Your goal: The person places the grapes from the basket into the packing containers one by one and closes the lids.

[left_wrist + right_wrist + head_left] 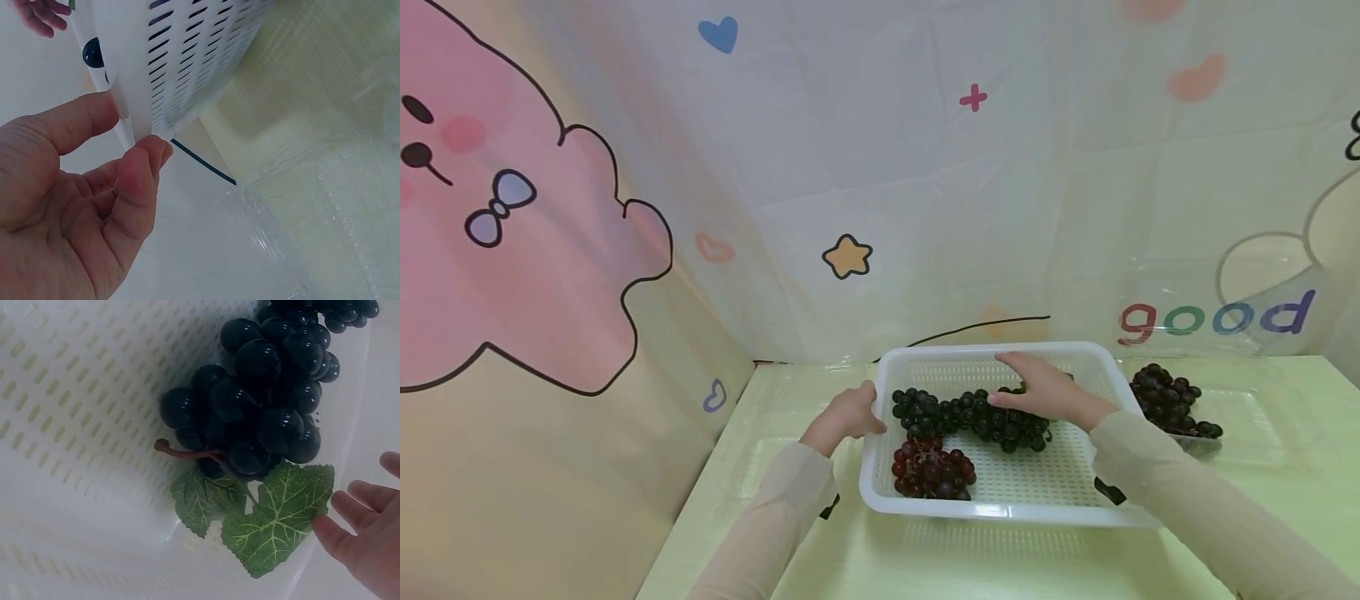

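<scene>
A white perforated plastic basket (992,511) sits on the table. My left hand (847,410) pinches its left rim between thumb and fingers, and the left wrist view shows this grip on the basket wall (187,69) closely. Inside, dark grapes (917,410) stretch across the back, while a red grape bunch (931,477) lies at the front left. My right hand (1051,392) reaches over the dark grapes with fingers spread. In the right wrist view, its fingertips are at the edge of a green leaf (275,519) beside the brown stem; whether they touch is unclear.
Right of the basket, another dark grape bunch (1168,400) lies on a clear plastic tray (1247,417). A second clear tray (767,467) is on the left side of the table. Behind stands a printed curtain (925,208).
</scene>
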A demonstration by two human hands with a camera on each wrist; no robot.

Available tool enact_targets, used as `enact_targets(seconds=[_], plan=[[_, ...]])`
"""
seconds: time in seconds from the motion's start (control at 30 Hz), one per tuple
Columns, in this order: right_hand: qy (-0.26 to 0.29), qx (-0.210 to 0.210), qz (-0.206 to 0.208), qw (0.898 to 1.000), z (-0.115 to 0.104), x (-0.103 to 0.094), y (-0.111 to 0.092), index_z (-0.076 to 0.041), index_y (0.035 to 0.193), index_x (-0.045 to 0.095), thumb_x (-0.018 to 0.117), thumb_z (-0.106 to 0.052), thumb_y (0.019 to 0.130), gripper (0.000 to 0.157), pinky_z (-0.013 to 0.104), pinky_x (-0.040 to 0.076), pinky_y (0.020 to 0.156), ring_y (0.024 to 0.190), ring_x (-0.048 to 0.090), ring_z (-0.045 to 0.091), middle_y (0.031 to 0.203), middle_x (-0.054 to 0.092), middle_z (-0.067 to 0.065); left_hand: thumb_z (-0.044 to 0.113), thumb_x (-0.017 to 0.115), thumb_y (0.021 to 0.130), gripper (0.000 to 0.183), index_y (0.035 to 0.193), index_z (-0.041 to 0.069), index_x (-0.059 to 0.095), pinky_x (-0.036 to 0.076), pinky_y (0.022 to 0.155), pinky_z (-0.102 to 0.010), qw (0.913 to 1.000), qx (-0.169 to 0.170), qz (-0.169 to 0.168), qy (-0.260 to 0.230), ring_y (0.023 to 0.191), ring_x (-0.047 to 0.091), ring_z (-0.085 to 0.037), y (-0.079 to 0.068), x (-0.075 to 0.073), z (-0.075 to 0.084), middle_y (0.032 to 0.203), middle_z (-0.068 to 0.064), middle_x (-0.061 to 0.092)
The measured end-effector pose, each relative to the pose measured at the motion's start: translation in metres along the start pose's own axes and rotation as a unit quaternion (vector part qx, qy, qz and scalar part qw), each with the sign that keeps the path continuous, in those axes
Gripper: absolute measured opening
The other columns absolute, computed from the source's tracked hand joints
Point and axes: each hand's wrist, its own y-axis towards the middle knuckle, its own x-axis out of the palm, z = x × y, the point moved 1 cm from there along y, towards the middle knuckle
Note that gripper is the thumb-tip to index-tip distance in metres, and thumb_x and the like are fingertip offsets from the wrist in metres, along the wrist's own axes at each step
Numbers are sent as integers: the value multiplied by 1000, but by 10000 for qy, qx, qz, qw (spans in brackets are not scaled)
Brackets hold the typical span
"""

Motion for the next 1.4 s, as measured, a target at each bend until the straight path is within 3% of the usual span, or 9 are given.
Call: enact_targets(seconds=[0.87, 1.4], plan=[[163, 311, -253, 9991, 16, 25, -2, 1, 135, 32, 53, -55, 79, 81, 54, 29, 98, 124, 32, 42, 136, 34, 25, 16, 69, 75, 40, 100, 3, 42, 45, 52, -27, 9993, 114, 6, 349, 59, 52, -18, 6, 2, -3, 86, -11, 55], [-30, 261, -645, 9976, 12, 33, -2, 2, 135, 30, 55, -58, 76, 88, 55, 29, 97, 124, 30, 43, 137, 32, 26, 14, 68, 76, 42, 107, 2, 43, 45, 53, -27, 9997, 118, 44, 200, 63, 52, -19, 0, 0, -1, 90, -13, 55]])
